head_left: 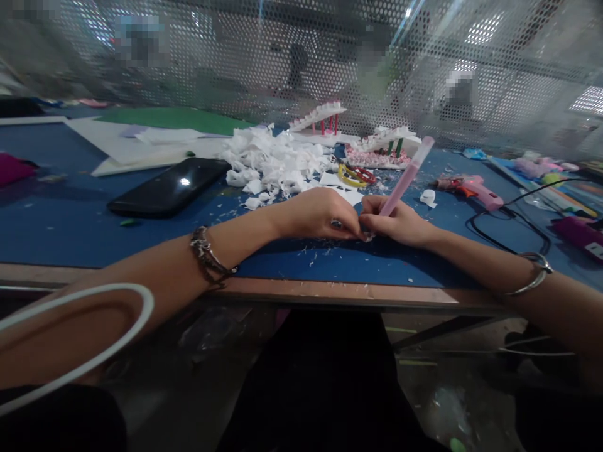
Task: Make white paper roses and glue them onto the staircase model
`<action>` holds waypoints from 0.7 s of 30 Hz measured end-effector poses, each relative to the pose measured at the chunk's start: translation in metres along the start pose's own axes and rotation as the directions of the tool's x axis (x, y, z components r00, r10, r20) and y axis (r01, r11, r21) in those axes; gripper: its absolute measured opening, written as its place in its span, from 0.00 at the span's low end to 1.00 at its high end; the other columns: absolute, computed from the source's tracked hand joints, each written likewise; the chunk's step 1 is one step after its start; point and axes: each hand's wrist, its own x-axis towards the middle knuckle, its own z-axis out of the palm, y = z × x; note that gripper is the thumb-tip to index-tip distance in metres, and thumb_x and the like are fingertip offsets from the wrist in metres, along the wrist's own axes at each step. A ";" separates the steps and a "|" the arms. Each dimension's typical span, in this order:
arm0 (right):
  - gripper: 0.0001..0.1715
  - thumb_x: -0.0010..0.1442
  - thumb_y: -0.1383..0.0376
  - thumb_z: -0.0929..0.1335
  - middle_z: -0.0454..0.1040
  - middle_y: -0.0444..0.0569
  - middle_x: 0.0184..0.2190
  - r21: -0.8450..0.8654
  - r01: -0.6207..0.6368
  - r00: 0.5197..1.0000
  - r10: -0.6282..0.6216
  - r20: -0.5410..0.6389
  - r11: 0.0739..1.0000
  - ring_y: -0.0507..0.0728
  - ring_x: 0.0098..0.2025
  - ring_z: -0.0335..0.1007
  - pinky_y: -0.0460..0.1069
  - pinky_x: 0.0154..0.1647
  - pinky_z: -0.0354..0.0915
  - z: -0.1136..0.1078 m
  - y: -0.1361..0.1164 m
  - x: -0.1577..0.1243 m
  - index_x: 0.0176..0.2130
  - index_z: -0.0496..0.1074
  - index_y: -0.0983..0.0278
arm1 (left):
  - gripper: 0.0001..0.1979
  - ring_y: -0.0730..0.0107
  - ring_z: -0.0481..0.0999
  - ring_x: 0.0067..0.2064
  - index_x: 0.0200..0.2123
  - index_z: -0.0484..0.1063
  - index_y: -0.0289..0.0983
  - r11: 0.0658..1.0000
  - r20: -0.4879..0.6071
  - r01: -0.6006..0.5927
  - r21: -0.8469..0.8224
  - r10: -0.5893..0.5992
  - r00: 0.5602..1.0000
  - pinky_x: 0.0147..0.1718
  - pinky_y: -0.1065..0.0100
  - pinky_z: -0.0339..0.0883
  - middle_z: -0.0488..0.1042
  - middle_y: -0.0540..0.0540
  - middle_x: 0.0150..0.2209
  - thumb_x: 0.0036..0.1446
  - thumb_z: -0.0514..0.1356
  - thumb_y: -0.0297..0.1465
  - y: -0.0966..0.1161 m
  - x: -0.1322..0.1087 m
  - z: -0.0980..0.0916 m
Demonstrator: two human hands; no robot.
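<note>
My right hand [398,221] is closed around a pink pen-shaped tool [402,187], its pale translucent end pointing up and to the right. The tool's lower tip is hidden by my fingers. Right against it, my left hand [325,213] is closed in a pinch above the blue table [277,257]. A tiny whitish bit [368,237] shows where the fingertips of both hands meet; what the left fingers grip is too small to make out. White shreds [320,254] lie scattered below my hands.
Behind my hands is a heap of white scraps [277,160], with red and yellow rings [355,176] and two small white models [325,116] nearby. A black phone [169,186] lies left; a pink glue gun [475,190] with a black cord [518,216] lies right.
</note>
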 end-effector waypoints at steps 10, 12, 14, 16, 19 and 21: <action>0.15 0.56 0.65 0.65 0.55 0.37 0.18 0.002 -0.002 1.000 0.002 -0.018 1.000 0.46 0.22 0.49 0.46 0.22 0.46 0.000 0.002 0.002 0.23 0.55 0.63 | 0.09 0.72 0.78 0.35 0.38 0.79 0.38 0.998 0.009 0.032 -0.052 -0.032 0.999 0.35 0.74 0.64 0.81 0.45 0.35 0.56 0.59 0.29 0.002 0.002 -0.001; 0.15 0.54 0.67 0.65 0.55 0.37 0.17 0.001 -0.012 1.000 0.012 -0.013 1.000 0.46 0.22 0.48 0.46 0.22 0.46 0.000 0.001 0.002 0.22 0.54 0.62 | 0.10 0.72 0.78 0.36 0.37 0.79 0.39 0.995 0.009 0.046 -0.083 -0.046 0.999 0.36 0.74 0.65 0.81 0.45 0.36 0.56 0.58 0.29 0.002 0.002 0.000; 0.14 0.54 0.68 0.65 0.55 0.37 0.17 0.007 -0.024 1.000 0.024 -0.018 1.000 0.46 0.22 0.49 0.46 0.22 0.46 0.000 0.000 0.002 0.22 0.55 0.62 | 0.09 0.73 0.77 0.35 0.36 0.79 0.38 0.988 -0.014 0.074 -0.132 -0.077 0.997 0.36 0.74 0.65 0.81 0.45 0.35 0.55 0.59 0.30 0.002 0.002 0.001; 0.13 0.53 0.68 0.65 0.56 0.37 0.17 0.017 -0.041 0.999 0.042 -0.031 0.999 0.45 0.21 0.49 0.46 0.21 0.46 -0.001 -0.001 0.002 0.22 0.55 0.63 | 0.08 0.74 0.76 0.32 0.33 0.79 0.36 0.977 -0.066 0.125 -0.171 -0.138 0.988 0.33 0.75 0.65 0.80 0.44 0.31 0.53 0.60 0.30 0.001 0.002 0.003; 0.12 0.53 0.69 0.64 0.56 0.37 0.16 0.062 -0.056 0.998 0.058 -0.034 0.997 0.45 0.20 0.50 0.45 0.20 0.47 -0.001 -0.001 0.002 0.22 0.56 0.63 | 0.08 0.76 0.73 0.27 0.30 0.78 0.33 0.956 -0.113 0.221 -0.194 -0.246 0.963 0.28 0.76 0.63 0.77 0.46 0.26 0.50 0.63 0.33 0.001 0.003 0.007; 0.11 0.52 0.69 0.64 0.57 0.37 0.16 0.102 -0.051 0.998 0.054 -0.019 0.993 0.45 0.20 0.51 0.45 0.20 0.48 -0.001 -0.001 0.001 0.22 0.57 0.63 | 0.10 0.77 0.70 0.26 0.30 0.78 0.33 0.942 -0.103 0.254 -0.219 -0.281 0.954 0.26 0.76 0.61 0.75 0.47 0.25 0.49 0.64 0.35 0.000 0.005 0.010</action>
